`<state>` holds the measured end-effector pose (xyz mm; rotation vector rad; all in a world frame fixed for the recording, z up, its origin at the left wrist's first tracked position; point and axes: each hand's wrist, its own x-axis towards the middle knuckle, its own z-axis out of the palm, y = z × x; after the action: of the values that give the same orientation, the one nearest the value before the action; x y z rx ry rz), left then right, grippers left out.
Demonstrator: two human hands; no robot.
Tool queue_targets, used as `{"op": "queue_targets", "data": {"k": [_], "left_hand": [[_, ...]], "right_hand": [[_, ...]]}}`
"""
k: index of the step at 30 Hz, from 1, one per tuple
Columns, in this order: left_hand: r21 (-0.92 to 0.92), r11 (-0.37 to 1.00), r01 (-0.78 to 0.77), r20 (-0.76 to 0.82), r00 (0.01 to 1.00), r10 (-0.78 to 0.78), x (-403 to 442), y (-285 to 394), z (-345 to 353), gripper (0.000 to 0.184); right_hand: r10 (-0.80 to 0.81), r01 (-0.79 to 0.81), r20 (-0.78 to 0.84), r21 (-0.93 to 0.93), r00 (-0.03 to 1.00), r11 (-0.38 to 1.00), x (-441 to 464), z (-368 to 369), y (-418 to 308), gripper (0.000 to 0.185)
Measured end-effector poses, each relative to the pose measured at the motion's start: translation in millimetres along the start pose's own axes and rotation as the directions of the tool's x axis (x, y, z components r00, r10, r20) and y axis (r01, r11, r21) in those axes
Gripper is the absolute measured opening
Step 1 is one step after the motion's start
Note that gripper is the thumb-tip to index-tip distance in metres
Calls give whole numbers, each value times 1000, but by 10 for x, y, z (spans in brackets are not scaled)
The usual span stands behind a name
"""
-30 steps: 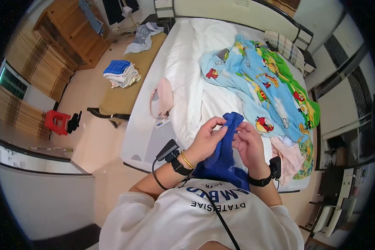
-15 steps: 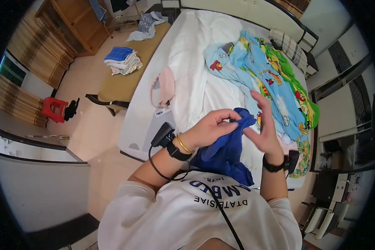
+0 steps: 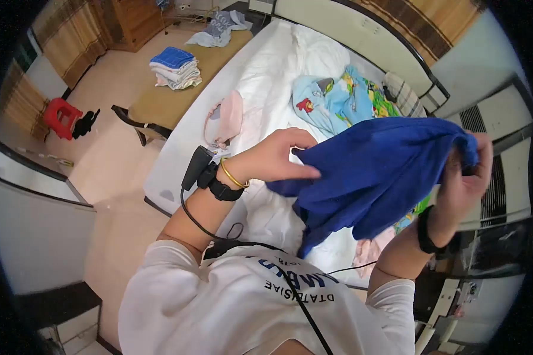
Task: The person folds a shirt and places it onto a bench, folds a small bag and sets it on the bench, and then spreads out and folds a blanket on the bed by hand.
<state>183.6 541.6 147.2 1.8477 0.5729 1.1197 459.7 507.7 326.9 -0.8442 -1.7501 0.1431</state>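
Observation:
A dark blue cloth garment (image 3: 373, 171) hangs spread out in front of my chest, above the bed. My right hand (image 3: 471, 171) is closed on its bunched upper right end, at the right of the view. At the garment's left edge, my left hand (image 3: 278, 157) has thumb and fingers apart, with the thumb tip touching or very near the cloth. The garment's lower folds fall toward my shirt and hide part of the white bedding (image 3: 272, 207).
Beyond the cloth lies a cartoon-print blanket (image 3: 331, 106) on the bed. A pink item (image 3: 226, 118) rests on the bed's left side. Folded cloths (image 3: 176, 68) and a grey garment (image 3: 219, 28) lie on a brown bench (image 3: 154, 106). A red stool (image 3: 61, 118) stands left.
The blue garment, earlier bunched near my chest, is now stretched out to the right. My right hand, open half a second ago, has moved right and closed on it. My left hand has opened.

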Motion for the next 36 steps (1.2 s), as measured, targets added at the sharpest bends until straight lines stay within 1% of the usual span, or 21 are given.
{"op": "queue_targets", "data": {"k": [1, 2, 3, 5, 7, 9, 10, 13, 14, 17, 18, 19, 21, 22, 25, 29, 30, 33, 34, 35, 36], "left_hand": [[-34, 999, 32, -39, 999, -34, 8, 46, -16, 27], [-202, 965, 169, -68, 980, -186, -18, 138, -17, 20], [-229, 959, 164, -130, 972, -197, -20, 184, -34, 20], [-285, 947, 151, -243, 944, -224, -18, 234, -56, 20], [-177, 984, -4, -426, 902, -73, 28, 315, 12, 13], [-4, 995, -97, -575, 815, 77, 21, 468, 85, 9], [65, 987, -144, -575, 803, 155, 7, 399, 115, 14], [398, 906, -141, -407, 858, 313, -80, 310, 73, 24], [385, 906, -174, -368, 871, 324, -109, 185, 76, 33], [405, 899, -163, -348, 882, 317, -151, 60, 143, 34], [356, 927, -117, -311, 921, 236, -184, 53, 147, 31], [397, 908, -133, -306, 913, 268, -207, 61, 176, 33], [473, 866, -163, -293, 897, 330, -247, 119, 271, 46], [413, 902, -128, -282, 923, 260, -274, 87, 343, 75], [387, 901, -198, -251, 917, 310, -294, 171, 503, 82], [469, 860, -202, -239, 908, 344, -297, 45, 770, 56], [452, 870, -195, -264, 903, 339, -279, 90, 786, 35], [328, 932, -153, -223, 946, 234, -289, 94, 600, 25], [298, 943, -149, -254, 940, 229, -274, 207, 451, 21], [203, 969, -141, -259, 947, 192, -250, 315, 277, 16], [174, 981, -79, -248, 961, 122, -221, 504, 61, 14]], "right_hand": [[21, -21, 10, -42, 1000, 999, 108, -100, -22, 20], [-4, 3, -15, -46, 1000, 999, 218, -164, -39, 18], [-28, 26, -42, -52, 999, 998, 323, -221, -48, 16], [-22, 5, -201, -80, 979, 997, 471, -277, -83, 13], [-30, -7, -246, -150, 969, 989, 504, -225, -172, 14], [-22, 8, -190, -77, 982, 997, 486, -131, -175, 14], [-17, 11, -159, -42, 987, 999, 474, -104, -161, 15], [-38, 35, -124, -30, 992, 999, 455, -63, -141, 15], [-19, 15, -130, -34, 991, 999, 449, -52, -153, 15], [29, -31, -139, -18, 990, 999, 432, -36, -199, 16], [37, -36, -131, 6, 991, 999, 426, -36, -204, 16], [45, -42, -124, 28, 991, 999, 419, -33, -206, 16], [55, -50, -135, 35, 989, 998, 407, -21, -199, 17], [60, -55, -140, 37, 988, 998, 397, -22, -193, 17], [87, -84, -141, 26, 986, 996, 378, -54, -150, 18], [92, -107, -164, -89, 982, 990, 294, -110, -131, 15], [97, -115, -154, -115, 983, 987, 243, -151, -122, 13], [166, -179, -126, -103, 978, 979, 113, -399, -66, 12], [196, -206, -117, -84, 974, 975, 74, -518, -36, 12], [208, -214, -89, -67, 974, 974, 48, -630, -39, 13], [222, -225, -61, -50, 973, 973, 31, -755, -58, 14]]}}
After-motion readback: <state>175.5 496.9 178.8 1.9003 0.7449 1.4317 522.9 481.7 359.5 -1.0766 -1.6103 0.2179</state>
